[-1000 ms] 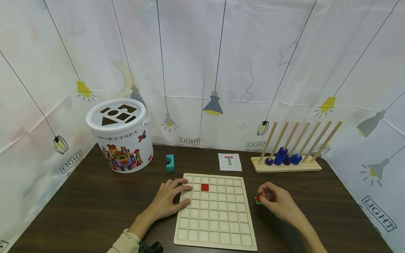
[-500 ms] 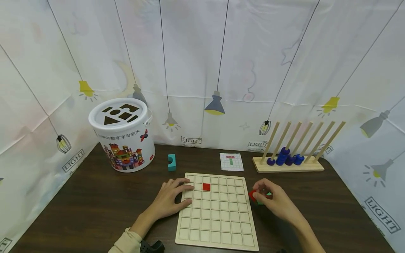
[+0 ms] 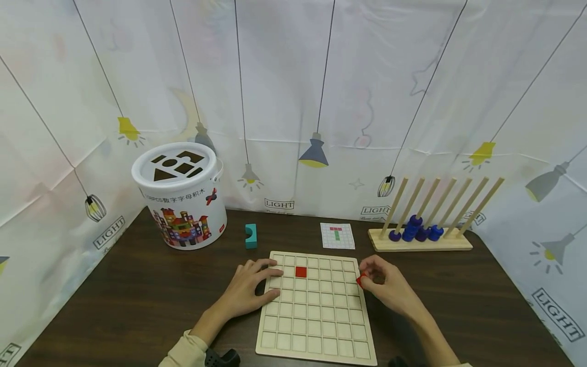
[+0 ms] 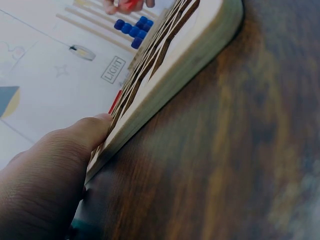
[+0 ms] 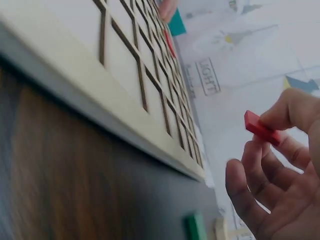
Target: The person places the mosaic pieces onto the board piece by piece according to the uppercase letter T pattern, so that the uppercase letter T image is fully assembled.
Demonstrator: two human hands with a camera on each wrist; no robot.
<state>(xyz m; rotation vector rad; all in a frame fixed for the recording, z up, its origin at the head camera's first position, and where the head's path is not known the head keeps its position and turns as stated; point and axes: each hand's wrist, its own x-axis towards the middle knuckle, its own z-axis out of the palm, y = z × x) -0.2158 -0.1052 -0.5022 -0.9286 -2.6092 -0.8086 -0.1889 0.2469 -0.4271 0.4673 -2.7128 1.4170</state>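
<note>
My right hand (image 3: 390, 288) pinches a red square tile (image 3: 360, 280) at the right edge of the wooden grid board (image 3: 312, 356). The right wrist view shows this tile (image 5: 260, 128) between thumb and finger, raised off the table. A second red tile (image 3: 300, 271) lies in a cell in the board's second row. My left hand (image 3: 245, 290) rests on the board's left edge, fingers spread and straight; its thumb touches the edge in the left wrist view. A green piece (image 5: 195, 226) lies on the table beside the board, hidden behind my right hand in the head view.
Behind the board lie a teal block (image 3: 250, 236) and a card (image 3: 338, 244) with a red and green T pattern. A white bucket (image 3: 183, 216) stands at the back left, a peg rack (image 3: 426, 245) with blue beads at the back right.
My right hand has moved left and slightly up from the green piece to the board's edge, carrying the red tile. The left hand stays on the board.
</note>
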